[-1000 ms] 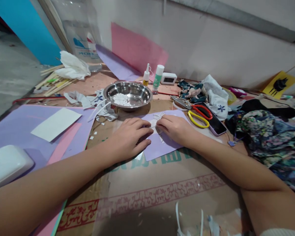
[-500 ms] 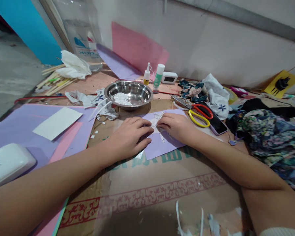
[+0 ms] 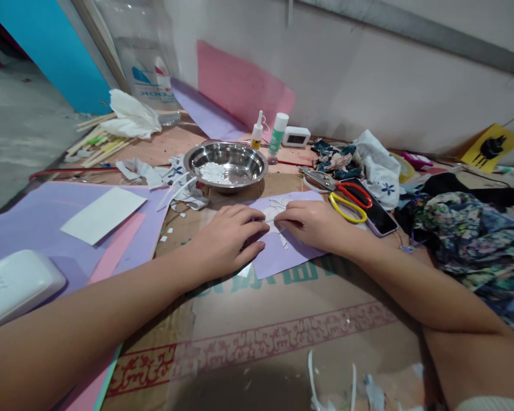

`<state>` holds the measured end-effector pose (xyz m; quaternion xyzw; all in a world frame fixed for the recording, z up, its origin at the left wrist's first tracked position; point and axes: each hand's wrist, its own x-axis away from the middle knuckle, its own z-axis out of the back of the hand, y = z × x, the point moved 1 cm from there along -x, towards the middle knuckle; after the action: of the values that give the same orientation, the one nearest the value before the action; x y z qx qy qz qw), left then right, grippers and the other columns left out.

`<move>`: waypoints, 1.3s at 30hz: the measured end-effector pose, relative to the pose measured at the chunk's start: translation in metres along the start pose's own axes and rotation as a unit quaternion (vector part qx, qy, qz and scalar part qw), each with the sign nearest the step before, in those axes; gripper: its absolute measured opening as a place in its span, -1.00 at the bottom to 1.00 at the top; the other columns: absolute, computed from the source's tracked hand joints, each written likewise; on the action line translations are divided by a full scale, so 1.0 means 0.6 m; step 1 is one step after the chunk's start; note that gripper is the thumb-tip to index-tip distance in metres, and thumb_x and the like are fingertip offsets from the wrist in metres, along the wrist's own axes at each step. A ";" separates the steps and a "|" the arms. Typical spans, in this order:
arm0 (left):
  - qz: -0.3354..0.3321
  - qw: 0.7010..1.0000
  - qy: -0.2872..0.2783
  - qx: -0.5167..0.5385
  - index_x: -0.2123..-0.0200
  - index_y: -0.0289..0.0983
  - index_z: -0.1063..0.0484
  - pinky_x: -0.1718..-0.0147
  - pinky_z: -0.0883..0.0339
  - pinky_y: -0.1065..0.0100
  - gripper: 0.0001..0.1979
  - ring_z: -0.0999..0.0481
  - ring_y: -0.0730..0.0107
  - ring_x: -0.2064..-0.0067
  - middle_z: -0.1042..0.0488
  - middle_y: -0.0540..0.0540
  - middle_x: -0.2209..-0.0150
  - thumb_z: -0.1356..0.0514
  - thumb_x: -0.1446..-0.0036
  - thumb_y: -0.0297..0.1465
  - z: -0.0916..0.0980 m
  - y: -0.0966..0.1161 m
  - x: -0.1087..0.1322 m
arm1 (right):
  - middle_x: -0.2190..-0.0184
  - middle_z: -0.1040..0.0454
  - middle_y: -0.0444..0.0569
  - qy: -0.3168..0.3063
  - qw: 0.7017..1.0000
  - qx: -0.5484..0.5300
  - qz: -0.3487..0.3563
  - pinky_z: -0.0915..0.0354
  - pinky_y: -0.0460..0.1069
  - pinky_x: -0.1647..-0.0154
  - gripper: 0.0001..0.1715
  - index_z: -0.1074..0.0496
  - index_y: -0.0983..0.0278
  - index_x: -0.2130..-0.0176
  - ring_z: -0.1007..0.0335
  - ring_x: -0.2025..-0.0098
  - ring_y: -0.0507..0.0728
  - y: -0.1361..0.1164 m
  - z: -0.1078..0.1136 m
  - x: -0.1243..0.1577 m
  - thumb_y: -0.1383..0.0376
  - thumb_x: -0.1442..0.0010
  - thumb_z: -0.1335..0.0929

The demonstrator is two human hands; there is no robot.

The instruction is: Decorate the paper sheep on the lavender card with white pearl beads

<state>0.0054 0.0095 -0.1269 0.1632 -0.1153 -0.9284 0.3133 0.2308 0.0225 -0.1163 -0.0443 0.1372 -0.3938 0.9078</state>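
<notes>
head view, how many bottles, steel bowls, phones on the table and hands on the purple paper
bottles: 2 (small glue bottle, green-and-white bottle)
steel bowl: 1
phone: 1
hands on the purple paper: 2 (left hand, right hand)
total: 6

Scissors [image 3: 330, 188] overlap a phone [image 3: 379, 217], steel bowl [image 3: 245, 166] nearby

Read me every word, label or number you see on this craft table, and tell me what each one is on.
"OOK": blue letters on the clear plastic bag, seen reversed, start unclear.
Green print on the cardboard: half hidden by the purple paper, unreadable.
Glue bottle label and small display: too small to read.
Yellow card: a black figure, no words.
</notes>
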 end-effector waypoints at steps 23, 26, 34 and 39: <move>-0.008 1.000 0.003 -0.012 -0.03 -0.24 -0.49 -0.13 -0.27 0.01 -0.67 -0.42 0.08 -0.14 -0.48 -0.20 -0.08 -0.06 -0.34 -0.27 0.004 -0.005 0.000 | 0.20 -0.65 0.05 0.065 0.964 0.035 -0.255 -0.32 0.00 0.22 -0.77 -0.63 0.26 0.18 -0.52 0.21 0.18 0.151 0.077 -0.031 0.43 -0.23 -0.37; -0.006 1.000 0.002 -0.011 -0.03 -0.24 -0.49 -0.12 -0.28 0.00 -0.68 -0.42 0.07 -0.13 -0.48 -0.20 -0.08 -0.06 -0.34 -0.27 0.003 -0.007 0.001 | 0.19 -0.65 0.04 0.056 0.964 0.035 -0.257 -0.34 0.00 0.18 -0.77 -0.63 0.25 0.16 -0.54 0.17 0.19 0.166 0.063 -0.043 0.44 -0.22 -0.39; -0.016 1.000 0.011 -0.009 -0.03 -0.24 -0.49 -0.12 -0.28 0.00 -0.69 -0.42 0.08 -0.12 -0.48 -0.20 -0.06 -0.06 -0.35 -0.28 0.002 -0.010 0.002 | 0.21 -0.65 0.02 0.050 0.961 0.013 -0.272 -0.36 0.02 0.12 -0.81 -0.64 0.23 0.21 -0.56 0.16 0.19 0.186 0.051 -0.053 0.42 -0.19 -0.42; -0.018 1.000 0.014 -0.010 -0.02 -0.24 -0.49 -0.11 -0.28 0.02 -0.69 -0.42 0.09 -0.12 -0.49 -0.19 -0.05 -0.06 -0.35 -0.28 0.001 -0.009 0.001 | 0.25 -0.65 0.02 0.042 0.964 0.006 -0.264 -0.36 0.03 0.13 -0.83 -0.65 0.22 0.27 -0.55 0.18 0.19 0.190 0.048 -0.059 0.41 -0.18 -0.43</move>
<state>0.0019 0.0134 -0.1283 0.1754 -0.0988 -0.9326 0.2995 0.2962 0.1258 -0.1029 -0.0566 0.1559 -0.6218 0.7654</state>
